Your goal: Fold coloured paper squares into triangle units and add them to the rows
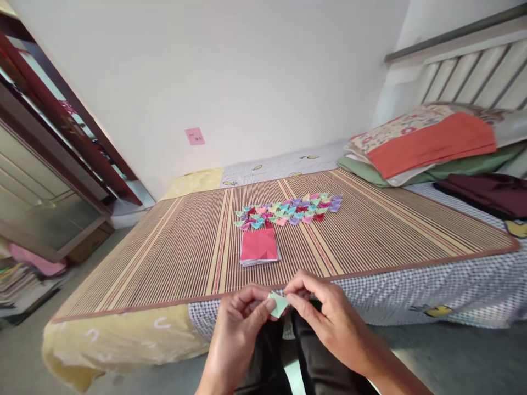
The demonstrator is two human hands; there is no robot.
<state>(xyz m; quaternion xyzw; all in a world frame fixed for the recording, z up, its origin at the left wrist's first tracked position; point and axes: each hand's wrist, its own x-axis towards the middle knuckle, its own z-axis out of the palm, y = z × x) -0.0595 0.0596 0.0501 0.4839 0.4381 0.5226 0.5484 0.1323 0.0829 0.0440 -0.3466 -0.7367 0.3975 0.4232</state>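
A small piece of folded pale green paper (278, 305) is pinched between my two hands, just over my knees at the bed's near edge. My left hand (242, 323) grips its left side between thumb and fingers. On the opposite side, the thumb and forefinger of my right hand (325, 312) close on the paper's right corner. Beyond them a stack of square paper sheets (259, 245), red on top, lies on the striped mat. Just behind the stack, several small folded paper pieces (288, 210) in many colours stand in rows.
The striped mat (173, 258) covers the bed, over a checked and yellow sheet (132, 334). Folded bedding (428, 145) is piled at the right, near dark folded cloth (486, 192). A white wall rises behind, bearing a pink paper (195, 136). Books (20, 285) lie at far left.
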